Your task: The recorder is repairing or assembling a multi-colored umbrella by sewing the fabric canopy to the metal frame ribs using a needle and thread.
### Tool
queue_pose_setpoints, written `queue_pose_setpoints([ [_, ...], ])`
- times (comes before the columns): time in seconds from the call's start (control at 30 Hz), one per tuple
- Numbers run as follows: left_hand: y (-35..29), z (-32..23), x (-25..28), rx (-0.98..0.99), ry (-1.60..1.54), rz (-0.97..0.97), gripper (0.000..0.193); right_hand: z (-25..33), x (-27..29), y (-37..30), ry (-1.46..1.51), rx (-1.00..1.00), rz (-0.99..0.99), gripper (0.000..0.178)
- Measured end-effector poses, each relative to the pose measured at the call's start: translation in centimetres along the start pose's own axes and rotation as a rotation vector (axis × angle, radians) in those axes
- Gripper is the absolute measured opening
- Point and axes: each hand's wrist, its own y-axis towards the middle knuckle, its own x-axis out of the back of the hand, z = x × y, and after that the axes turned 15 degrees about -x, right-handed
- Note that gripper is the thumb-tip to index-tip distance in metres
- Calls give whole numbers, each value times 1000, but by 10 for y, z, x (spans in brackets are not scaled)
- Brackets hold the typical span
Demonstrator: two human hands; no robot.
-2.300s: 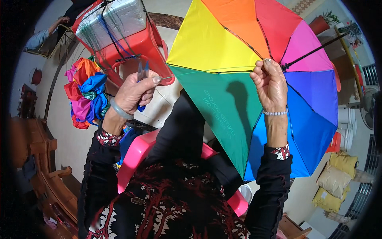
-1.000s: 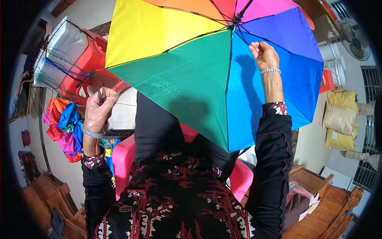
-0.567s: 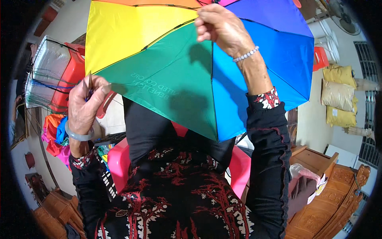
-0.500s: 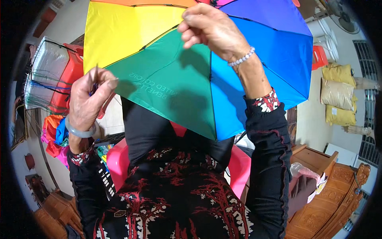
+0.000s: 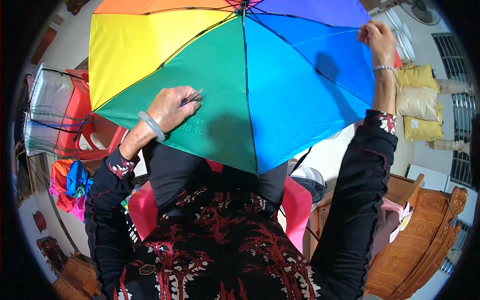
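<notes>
An open umbrella (image 5: pixel 200 60) with rainbow panels spreads across my lap, its inner side with dark ribs facing me. Over the green panel, my left hand (image 5: pixel 172 107) is closed around a small pointed metal tool (image 5: pixel 192 97) with a blue part; its exact kind is mostly hidden in the fingers. At the umbrella's right edge, where blue meets purple, my right hand (image 5: pixel 378 45) is pinched closed. What its fingers hold, if anything, is too small to make out. A faint pale line runs across the blue panel toward them.
A red plastic chair (image 5: pixel 75 117) carrying a wrapped clear bundle (image 5: pixel 47 110) stands at left, above a heap of colourful cloth (image 5: pixel 70 185). Yellow sacks (image 5: pixel 420 102) lie at right, near carved wooden furniture (image 5: pixel 420 240). I sit on a pink chair (image 5: pixel 295 212).
My right hand has swept from the umbrella's upper middle to its right edge. The left hand has moved right, onto the green panel. The umbrella has shifted slightly left, and its hub now shows.
</notes>
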Motion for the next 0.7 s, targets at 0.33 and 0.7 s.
queue_pose_setpoints([
  [0.33, -1, -46, -12, -449, 568, -314, 33, -31, -66, -120, -394, 93, 694, 10],
  [0.7, -38, -62, -21, -499, 146, 262, 29, -7, -68, -235, -575, 379, 1131, 21],
])
